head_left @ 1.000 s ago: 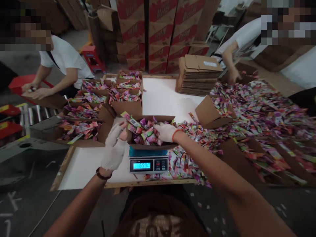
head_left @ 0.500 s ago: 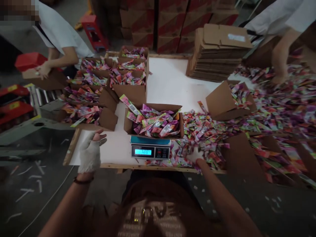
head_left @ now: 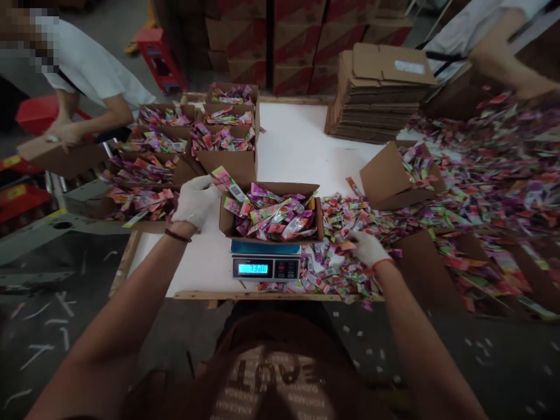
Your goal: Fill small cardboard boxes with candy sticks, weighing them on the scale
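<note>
An open cardboard box [head_left: 272, 238] full of stick-shaped sweet packets stands on the digital scale [head_left: 254, 269], whose display is lit blue. One long green and pink packet [head_left: 230, 185] sticks up out of its left corner. My left hand [head_left: 196, 201], in a white glove with bare fingertips, is at that packet's upper end with its fingers pinched together on it. Right of the scale, my gloved right hand [head_left: 370, 248] is closed on a small orange packet [head_left: 348, 245], just above the pile of loose packets [head_left: 341, 274].
Filled boxes [head_left: 225, 160] stand at the left. Flattened cartons [head_left: 378, 96] are stacked at the back. A tilted box [head_left: 385, 178] and more filled boxes [head_left: 429, 274] lie right. Co-workers' arms [head_left: 70, 131] show at both sides.
My left hand has moved right and forward to the packet at the box's corner. My right hand has lifted from the pile with a packet. The scale's reading has changed.
</note>
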### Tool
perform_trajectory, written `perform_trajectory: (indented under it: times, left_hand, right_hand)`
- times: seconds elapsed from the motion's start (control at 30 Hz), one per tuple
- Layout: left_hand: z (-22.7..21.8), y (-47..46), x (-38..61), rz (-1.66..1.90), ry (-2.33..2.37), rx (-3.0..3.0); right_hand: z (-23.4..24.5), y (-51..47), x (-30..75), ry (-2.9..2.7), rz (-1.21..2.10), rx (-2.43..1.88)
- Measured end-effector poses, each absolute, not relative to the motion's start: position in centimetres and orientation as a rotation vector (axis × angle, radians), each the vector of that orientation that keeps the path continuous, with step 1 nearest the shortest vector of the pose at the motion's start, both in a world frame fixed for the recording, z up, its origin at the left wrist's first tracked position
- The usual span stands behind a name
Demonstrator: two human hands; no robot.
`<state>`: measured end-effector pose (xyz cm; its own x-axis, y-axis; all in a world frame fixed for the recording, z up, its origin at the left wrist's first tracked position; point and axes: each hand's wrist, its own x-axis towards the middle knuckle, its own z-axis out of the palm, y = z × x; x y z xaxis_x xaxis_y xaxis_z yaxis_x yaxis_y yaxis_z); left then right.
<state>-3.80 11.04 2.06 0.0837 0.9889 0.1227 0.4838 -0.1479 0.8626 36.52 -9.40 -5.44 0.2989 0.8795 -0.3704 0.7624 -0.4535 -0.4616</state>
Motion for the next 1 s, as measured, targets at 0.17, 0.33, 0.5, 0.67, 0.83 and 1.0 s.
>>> perform_trajectory:
  times: [0.17,0.33,0.5,0.67,0.83,1.0]
  left_hand:
    - [3.4,9.0,0.0,0.76,1.045,2.366]
    - [2.5,6.5,3.3,0.162,0.719,2.453]
    - [5.1,4.3,-1.2,0.398,0.739,2.654]
    - [5.5,1.1,-8.9,0.651,1.225,2.35]
    - [1.3,-2.6,-12.8,0.56,1.606,1.951]
    - [0.6,-3.9,-12.5,0.491,1.603,1.873]
  right_hand:
    - [7.0,-7.9,36.1,-1.399,0.977,-1.982]
    - [11.1,-1.7,27.6,-1.65,0.984,-1.527]
    - [7.1,2.7,20.7,-2.208,0.831,-1.748]
    - [5.2,-1.1,25.1,-1.834,0.87,-1.51]
    - [-3.1,-5.6,31.1,-1.182,0.914,-2.255]
    - [-14.3,-9.9,26.4,-1.054,1.186,-2.727]
